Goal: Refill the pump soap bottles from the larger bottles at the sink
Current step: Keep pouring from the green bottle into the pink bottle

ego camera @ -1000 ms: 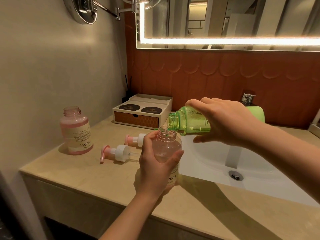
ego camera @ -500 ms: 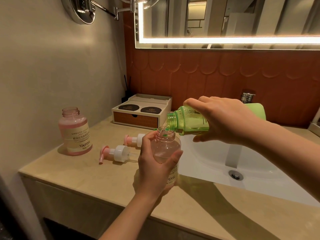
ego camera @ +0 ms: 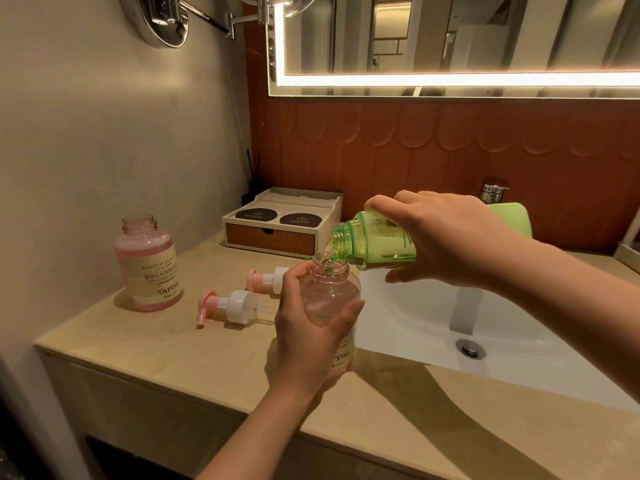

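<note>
At the front of the beige stone counter [ego camera: 173,355], the left hand [ego camera: 308,344] curls thumb and fingers round one clear pink plastic soap bottle [ego camera: 332,299]. This bottle is upright and uncapped, partly filled with pale liquid, and sits just beside the left rim of the white sink basin [ego camera: 519,341]. Whether its base rests on the counter cannot be told.

Two white-and-pink pump heads [ego camera: 228,306] [ego camera: 266,279] lie on their sides just left of it.

Above, the right hand [ego camera: 446,237] grips one translucent green plastic refill bottle [ego camera: 374,244]. It is tipped nearly level, with its threaded mouth over the pink neck and a thin clear stream between them.

Farther left, near the wall, a second pink soap bottle [ego camera: 149,265] stands open and fuller, labelled "YAPING".

Behind are one cream drawer box [ego camera: 277,233] with two dark discs on top, a chrome tap [ego camera: 493,192], and a lit mirror [ego camera: 450,39].
</note>
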A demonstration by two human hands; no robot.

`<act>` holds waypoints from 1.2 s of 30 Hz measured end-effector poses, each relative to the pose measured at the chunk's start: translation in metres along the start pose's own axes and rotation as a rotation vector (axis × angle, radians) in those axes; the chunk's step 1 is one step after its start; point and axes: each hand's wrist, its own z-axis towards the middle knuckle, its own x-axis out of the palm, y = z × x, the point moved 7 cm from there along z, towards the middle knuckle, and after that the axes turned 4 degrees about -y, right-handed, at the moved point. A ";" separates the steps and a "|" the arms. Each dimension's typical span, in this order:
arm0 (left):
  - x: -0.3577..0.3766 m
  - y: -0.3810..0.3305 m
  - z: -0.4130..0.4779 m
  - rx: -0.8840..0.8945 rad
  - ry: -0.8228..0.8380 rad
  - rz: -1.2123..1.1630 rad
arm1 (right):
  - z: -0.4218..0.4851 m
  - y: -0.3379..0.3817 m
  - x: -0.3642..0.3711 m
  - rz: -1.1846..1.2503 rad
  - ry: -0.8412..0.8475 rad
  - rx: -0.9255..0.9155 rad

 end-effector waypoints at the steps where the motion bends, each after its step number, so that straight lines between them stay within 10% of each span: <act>1: 0.000 -0.001 0.000 0.000 0.003 -0.003 | 0.000 0.000 0.000 -0.001 -0.003 -0.001; 36: 0.000 0.000 -0.001 -0.012 -0.013 0.023 | -0.002 -0.005 -0.003 -0.059 -0.011 -0.034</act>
